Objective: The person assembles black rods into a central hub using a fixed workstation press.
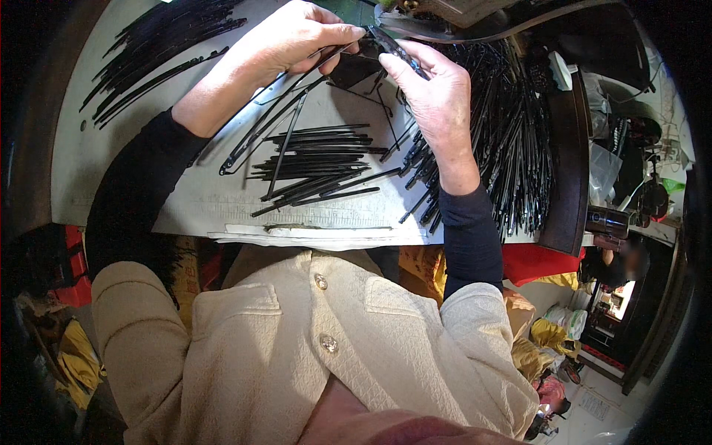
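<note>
At the far edge of the white tabletop, my left hand (300, 35) and my right hand (439, 89) work close together. The left hand's fingertips pinch a thin black strip (256, 135), whose looped length trails back over the table. Between the right thumb and fingers is another black strip (391, 46), shiny and dark; whether the two are joined I cannot tell. Below the hands lies a small stack of short black strips (319, 163). A big heap of long black strips (493, 141) spreads to the right of my right hand.
More black strips (159, 44) lie at the far left. A machine body (452, 11) with a curved edge overhangs the far side. Ruler markings (311, 211) run along the table's near edge. A dark wooden board (565, 163) borders the right; bags (552, 334) lie on the floor.
</note>
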`<state>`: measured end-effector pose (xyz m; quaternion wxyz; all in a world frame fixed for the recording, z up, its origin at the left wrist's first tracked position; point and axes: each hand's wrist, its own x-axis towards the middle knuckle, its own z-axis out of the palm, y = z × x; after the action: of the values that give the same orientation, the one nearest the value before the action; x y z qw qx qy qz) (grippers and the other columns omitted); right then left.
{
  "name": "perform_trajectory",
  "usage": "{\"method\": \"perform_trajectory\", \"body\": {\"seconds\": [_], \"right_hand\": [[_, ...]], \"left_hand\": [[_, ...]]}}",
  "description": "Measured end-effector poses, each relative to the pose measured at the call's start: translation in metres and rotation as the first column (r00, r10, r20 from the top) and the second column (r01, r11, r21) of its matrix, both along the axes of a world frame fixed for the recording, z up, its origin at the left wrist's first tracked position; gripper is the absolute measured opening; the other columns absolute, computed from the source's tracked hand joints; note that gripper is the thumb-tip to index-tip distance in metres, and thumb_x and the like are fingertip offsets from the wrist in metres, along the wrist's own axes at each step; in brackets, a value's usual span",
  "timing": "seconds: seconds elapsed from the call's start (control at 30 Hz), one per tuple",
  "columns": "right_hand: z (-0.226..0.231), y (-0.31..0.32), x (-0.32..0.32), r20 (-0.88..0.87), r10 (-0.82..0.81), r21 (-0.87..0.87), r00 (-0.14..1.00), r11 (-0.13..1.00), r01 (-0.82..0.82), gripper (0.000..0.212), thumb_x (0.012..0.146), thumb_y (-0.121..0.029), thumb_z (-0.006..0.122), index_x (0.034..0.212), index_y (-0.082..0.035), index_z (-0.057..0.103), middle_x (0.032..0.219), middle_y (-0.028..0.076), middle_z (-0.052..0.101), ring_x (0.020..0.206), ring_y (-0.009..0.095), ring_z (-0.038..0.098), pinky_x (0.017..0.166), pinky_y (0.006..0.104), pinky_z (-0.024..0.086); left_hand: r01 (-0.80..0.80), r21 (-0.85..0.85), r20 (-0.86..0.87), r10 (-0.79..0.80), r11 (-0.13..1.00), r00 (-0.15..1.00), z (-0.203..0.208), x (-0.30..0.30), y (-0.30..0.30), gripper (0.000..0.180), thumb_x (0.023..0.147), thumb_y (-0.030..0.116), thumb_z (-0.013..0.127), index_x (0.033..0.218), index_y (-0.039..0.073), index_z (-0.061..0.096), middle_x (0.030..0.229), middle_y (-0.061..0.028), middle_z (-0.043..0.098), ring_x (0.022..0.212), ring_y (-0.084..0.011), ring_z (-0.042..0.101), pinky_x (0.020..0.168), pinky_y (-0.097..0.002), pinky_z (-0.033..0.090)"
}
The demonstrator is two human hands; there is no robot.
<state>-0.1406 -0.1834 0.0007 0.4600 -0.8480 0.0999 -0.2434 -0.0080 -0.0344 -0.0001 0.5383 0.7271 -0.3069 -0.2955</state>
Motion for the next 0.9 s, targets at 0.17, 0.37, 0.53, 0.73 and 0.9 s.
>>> {"method": "perform_trajectory", "body": {"seconds": [0.17,0.37,0.53,0.73,0.9], "right_hand": [[0.002,0.0,0.002,-0.025,0.017,0.071,1.0,0.997,-0.015,0.026,0.078,-0.013,0.067,0.098,0.003,0.064,0.075,0.004,0.065,0.063,0.007,0.055,0.059,0.0206,0.045],[0.001,-0.001,0.0,-0.113,0.154,0.598,0.982,0.799,-0.057,0.025,0.08,-0.012,0.067,0.098,0.004,0.064,0.076,0.0,0.062,0.066,0.004,0.052,0.059,0.0185,0.043],[0.0,0.005,0.002,0.068,-0.033,-0.224,0.997,0.974,0.047,0.022,0.078,-0.012,0.066,0.096,0.0,0.065,0.082,0.013,0.067,0.068,0.02,0.063,0.063,0.0267,0.048],[0.005,-0.002,0.001,-0.003,0.041,0.009,0.999,0.999,-0.041,0.022,0.079,-0.012,0.065,0.096,0.002,0.065,0.079,0.008,0.066,0.065,0.015,0.06,0.062,0.0242,0.047],[0.016,0.004,-0.003,-0.082,0.073,0.247,0.994,0.968,-0.05,0.024,0.082,-0.013,0.064,0.098,0.005,0.064,0.076,-0.002,0.061,0.064,0.005,0.051,0.058,0.0183,0.042]], "left_hand": [[0.047,0.01,0.023,-0.047,0.999,0.999,0.003,0.001,0.001,0.033,0.084,0.036,0.061,0.082,0.003,0.066,0.051,0.0031,0.05,0.041,-0.0014,0.037,0.038,-0.0176,0.023],[0.019,0.018,0.09,-0.021,1.0,0.996,0.006,-0.002,0.001,0.032,0.084,0.036,0.061,0.082,0.004,0.065,0.05,0.0037,0.049,0.04,-0.0008,0.036,0.037,-0.0172,0.021],[0.013,-0.013,-0.109,-0.015,1.0,0.994,0.002,0.0,0.002,0.029,0.083,0.034,0.061,0.083,0.006,0.065,0.05,0.0042,0.048,0.04,0.0,0.034,0.038,-0.0169,0.02],[0.04,0.028,-0.033,-0.039,0.999,0.999,0.008,0.0,0.002,0.029,0.084,0.033,0.061,0.083,0.005,0.066,0.05,0.0033,0.049,0.04,-0.001,0.037,0.038,-0.0175,0.023],[-0.039,0.093,0.342,0.005,0.995,0.94,0.002,-0.006,-0.004,0.028,0.085,0.032,0.06,0.088,0.005,0.067,0.05,0.0016,0.05,0.044,-0.0024,0.045,0.04,-0.0172,0.029]]}}
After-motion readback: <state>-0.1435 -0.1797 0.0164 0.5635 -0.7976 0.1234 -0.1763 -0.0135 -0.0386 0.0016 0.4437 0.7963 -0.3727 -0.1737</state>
